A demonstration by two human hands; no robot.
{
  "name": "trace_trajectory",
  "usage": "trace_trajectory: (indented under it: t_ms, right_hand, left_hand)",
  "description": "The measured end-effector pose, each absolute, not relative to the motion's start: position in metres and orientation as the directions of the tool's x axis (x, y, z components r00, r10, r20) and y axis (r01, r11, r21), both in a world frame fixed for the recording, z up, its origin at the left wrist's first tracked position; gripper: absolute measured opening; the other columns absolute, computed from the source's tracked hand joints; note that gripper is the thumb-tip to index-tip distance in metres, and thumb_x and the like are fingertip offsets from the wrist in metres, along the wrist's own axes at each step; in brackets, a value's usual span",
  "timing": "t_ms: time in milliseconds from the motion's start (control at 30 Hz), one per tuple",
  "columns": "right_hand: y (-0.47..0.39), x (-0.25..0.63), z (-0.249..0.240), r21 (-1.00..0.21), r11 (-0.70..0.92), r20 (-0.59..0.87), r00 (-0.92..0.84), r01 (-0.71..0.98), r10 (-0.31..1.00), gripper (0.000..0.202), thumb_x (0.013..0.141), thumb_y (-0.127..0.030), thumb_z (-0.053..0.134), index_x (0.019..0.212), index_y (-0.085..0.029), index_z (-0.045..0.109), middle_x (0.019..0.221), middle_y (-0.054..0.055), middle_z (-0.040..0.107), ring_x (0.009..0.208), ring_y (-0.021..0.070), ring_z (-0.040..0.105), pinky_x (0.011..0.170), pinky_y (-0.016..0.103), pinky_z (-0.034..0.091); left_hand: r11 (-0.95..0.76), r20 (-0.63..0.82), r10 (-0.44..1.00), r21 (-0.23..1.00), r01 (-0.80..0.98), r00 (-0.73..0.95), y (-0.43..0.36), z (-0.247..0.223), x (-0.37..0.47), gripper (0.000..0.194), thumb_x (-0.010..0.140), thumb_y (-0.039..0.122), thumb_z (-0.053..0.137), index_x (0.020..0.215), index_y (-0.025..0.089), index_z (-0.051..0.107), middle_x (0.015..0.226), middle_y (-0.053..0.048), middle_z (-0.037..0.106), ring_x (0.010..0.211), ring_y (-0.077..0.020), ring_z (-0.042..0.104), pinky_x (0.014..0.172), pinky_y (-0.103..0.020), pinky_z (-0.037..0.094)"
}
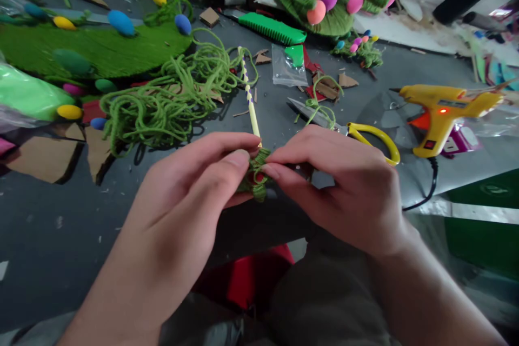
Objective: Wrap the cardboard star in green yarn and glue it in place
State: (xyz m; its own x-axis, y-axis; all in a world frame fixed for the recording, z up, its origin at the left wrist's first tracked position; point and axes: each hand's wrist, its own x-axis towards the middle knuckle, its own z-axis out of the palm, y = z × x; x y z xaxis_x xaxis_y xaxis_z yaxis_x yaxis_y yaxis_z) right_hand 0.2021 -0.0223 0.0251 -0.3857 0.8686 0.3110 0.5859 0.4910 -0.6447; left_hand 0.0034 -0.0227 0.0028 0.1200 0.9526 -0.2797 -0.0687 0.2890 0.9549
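Note:
My left hand point(190, 194) is closed on a small piece wrapped in green yarn point(260, 190), with some red showing in its middle. From the right, my right hand point(336, 184) pinches at the same piece, its thumb and forefinger on the yarn; whether it holds a loose strand is too small to tell. A pale stick with dark dots point(251, 101) lies just beyond my fingers, its near end hidden behind the left fingertips. Past my left hand spreads a loose tangle of green yarn point(162, 100).
Yellow-handled scissors point(375, 138) lie beyond my right hand. A yellow glue gun point(441, 105) with a lit red light stands at the right. Farther back are a green utility knife point(271, 28), cardboard scraps point(46, 157) and green yarn-wrapped shapes point(138, 48) with coloured egg-like balls.

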Motion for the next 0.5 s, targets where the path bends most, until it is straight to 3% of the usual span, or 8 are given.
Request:
trace_trajectory:
  t_ms: [233,500]
  right_hand:
    - [-0.0227,0.198,0.0235,-0.628,0.508,0.359,-0.36,0.59,0.861,0.014,0.101,-0.017,0.064,0.091,-0.023,0.072,0.088,0.001,0.076,0.081,0.0138,0.07,0.075,0.03,0.057]
    - [-0.0241,0.1932,0.0189,-0.637,0.523,0.423,-0.31,0.566,0.851,0.014,0.097,-0.013,0.068,0.087,-0.019,0.073,0.076,-0.001,0.072,0.07,0.0098,0.064,0.068,0.025,0.054]
  left_hand:
    - [0.215,-0.202,0.967,0.974,-0.067,0.154,-0.0244,0.0076,0.0072,0.036,0.076,0.02,0.086,0.109,0.031,0.081,0.096,0.0,0.078,0.075,-0.011,0.073,0.059,-0.009,0.056]
    - [0.236,-0.226,0.956,0.971,-0.034,0.185,-0.0236,0.0097,0.0074,0.044,0.071,0.015,0.088,0.111,0.031,0.079,0.1,0.001,0.079,0.066,-0.0089,0.069,0.053,-0.009,0.054]
